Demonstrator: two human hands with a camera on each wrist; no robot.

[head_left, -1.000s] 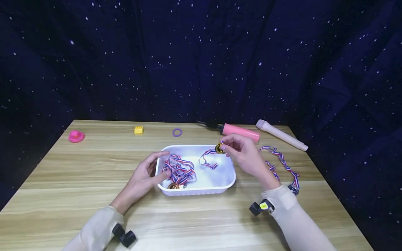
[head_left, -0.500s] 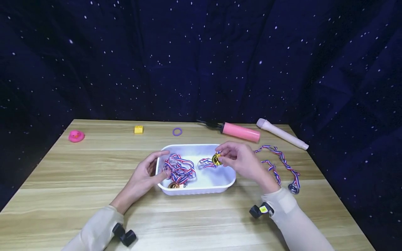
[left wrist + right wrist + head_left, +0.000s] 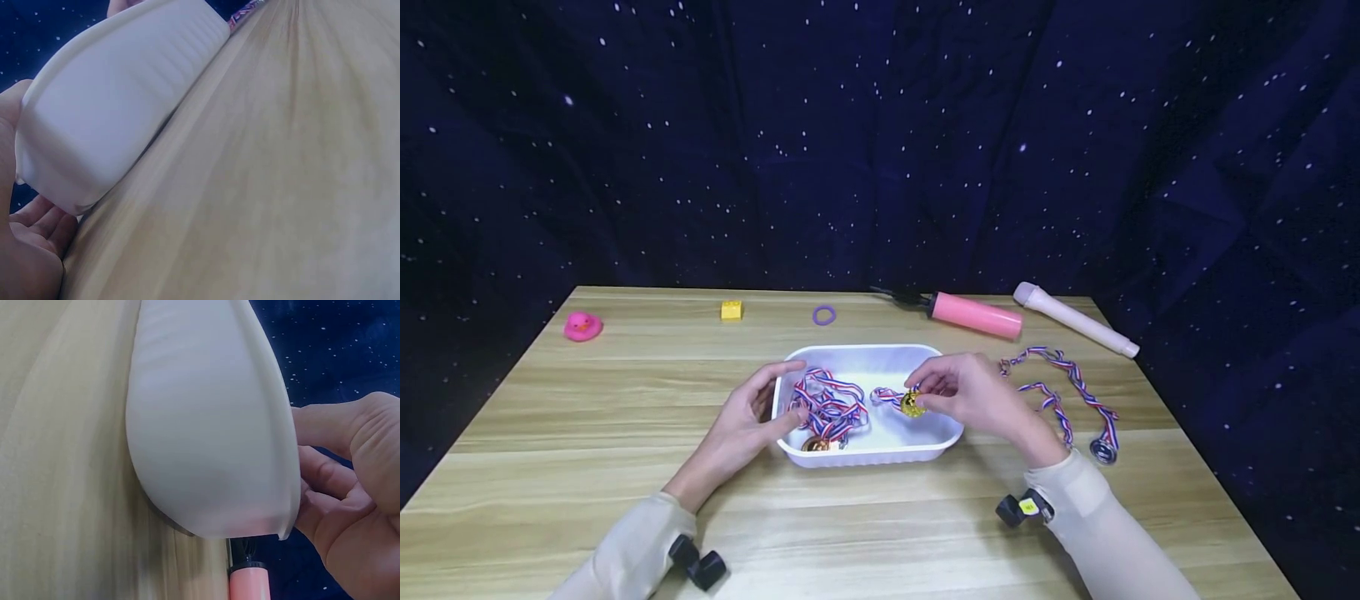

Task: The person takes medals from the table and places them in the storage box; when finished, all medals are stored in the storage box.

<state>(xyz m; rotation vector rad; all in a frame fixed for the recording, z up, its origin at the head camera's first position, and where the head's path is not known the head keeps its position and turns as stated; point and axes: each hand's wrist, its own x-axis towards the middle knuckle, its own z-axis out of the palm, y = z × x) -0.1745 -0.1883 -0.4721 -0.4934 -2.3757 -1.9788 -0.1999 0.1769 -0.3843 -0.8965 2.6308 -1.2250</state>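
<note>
Pink pump (image 3: 974, 316) at table's (image 3: 625, 433) far edge: mic (image 3: 1075, 320) just right; purple ring (image 3: 823, 315), yellow brick (image 3: 732, 310), pink duck (image 3: 582, 326) leftward.

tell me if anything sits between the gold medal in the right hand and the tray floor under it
Nothing visible does. The right hand pinches the gold medal just above a bare patch of the white tray; the other medal's ribbon pile lies further left.

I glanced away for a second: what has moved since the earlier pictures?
The right hand, still pinching the gold medal, has lowered it from above the tray's far rim down into the tray, its ribbon bunching beneath. The left hand stays at the tray's left end; the other medals have not moved.
</note>
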